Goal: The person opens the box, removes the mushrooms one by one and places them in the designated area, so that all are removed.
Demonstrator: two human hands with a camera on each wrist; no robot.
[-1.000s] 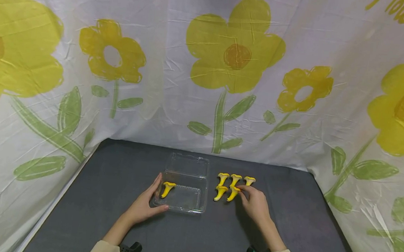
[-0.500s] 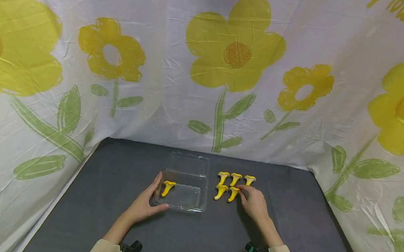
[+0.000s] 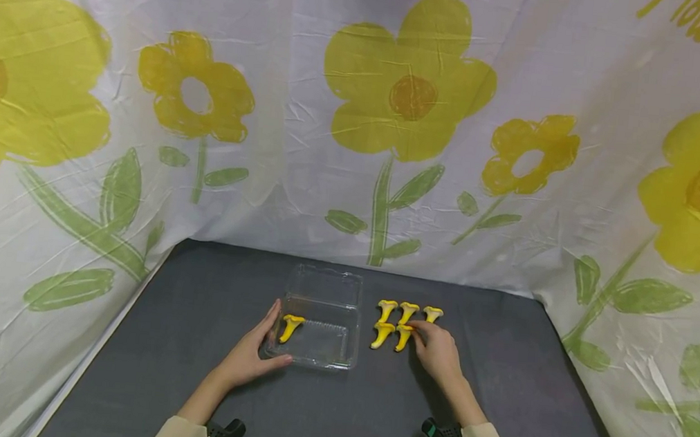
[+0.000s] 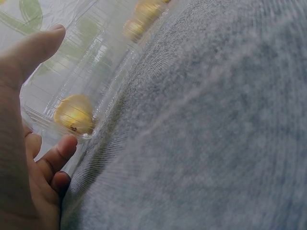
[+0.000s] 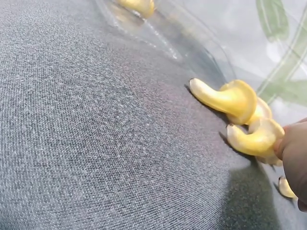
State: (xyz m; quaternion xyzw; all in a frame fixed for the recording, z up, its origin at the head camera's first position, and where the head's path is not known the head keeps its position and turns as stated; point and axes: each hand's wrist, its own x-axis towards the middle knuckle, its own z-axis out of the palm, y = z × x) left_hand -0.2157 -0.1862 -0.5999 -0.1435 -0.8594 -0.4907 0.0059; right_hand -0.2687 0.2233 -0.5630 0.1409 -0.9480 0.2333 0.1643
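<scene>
A hinged clear plastic box (image 3: 353, 344) lies with its lid folded back on the table, one yellow trumpet-shaped mushroom (image 3: 291, 327) inside at its left. My left hand (image 3: 247, 355) grips the box's near left corner, fingers along the left wall and thumb at the front. In the left wrist view, the thumb and bent fingertips (image 4: 67, 143) lie against the clear wall. Right of the box, several more mushrooms (image 3: 383, 334) lie in two rows. My right hand (image 3: 440, 355) pinches the cap of the front row's right mushroom (image 5: 256, 139), its stem still close to the cloth.
Dark grey cloth (image 3: 332, 418) covers the table. Behind and beside it hangs a white curtain (image 3: 277, 191) with painted yellow flowers. The raised lid (image 3: 325, 286) stands at the back of the box. A black band with a small device (image 3: 441, 433) is on each wrist.
My right hand has shifted slightly left, its fingers at the same mushroom's cap. The left hand and the box have stayed put.
</scene>
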